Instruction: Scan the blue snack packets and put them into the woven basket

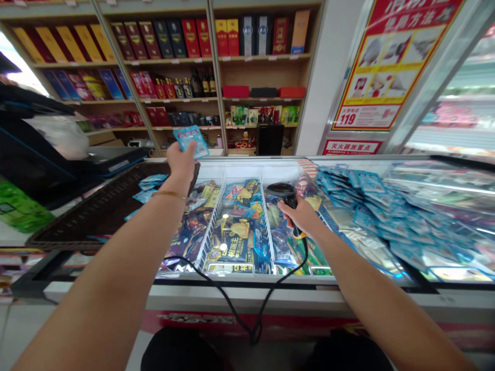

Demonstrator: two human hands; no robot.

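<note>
My left hand (181,161) pinches a small light-blue packet (198,140) by its lower edge, raised above the back corner of a dark woven basket (77,216). A few similar blue packets (149,188) lie inside that basket. In my right hand (303,216) is a black handheld barcode scanner (285,191), its head pointing up and left. A black cable (253,330) loops from its handle down past the freezer edge and back up to the left. To the right of the scanner, a large heap of blue packets (386,206) rests on the freezer's glass top.
Under the glass, the chest freezer (270,291) holds packaged goods (235,237) between white wire dividers. Dark checkout equipment (88,154) and a green package (21,206) stand at left. Shelves of boxed bottles (166,38) line the back wall, beside a red-and-yellow poster (386,67).
</note>
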